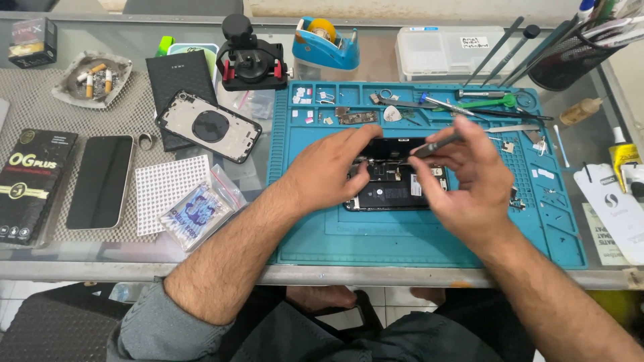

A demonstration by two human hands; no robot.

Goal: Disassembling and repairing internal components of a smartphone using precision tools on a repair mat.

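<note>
An opened phone lies face down on a blue repair mat, its dark insides and battery showing. My left hand rests on the phone's left edge, fingers steadying the frame. My right hand holds a thin grey screwdriver, its tip pointing left into the upper part of the phone. Small screws and parts lie in the mat's top compartments.
Left of the mat lie a phone back cover, a black phone screen, a dark box, a plastic bag and an ashtray. Behind stand a black clamp, a blue tape dispenser, a clear box and a tool basket.
</note>
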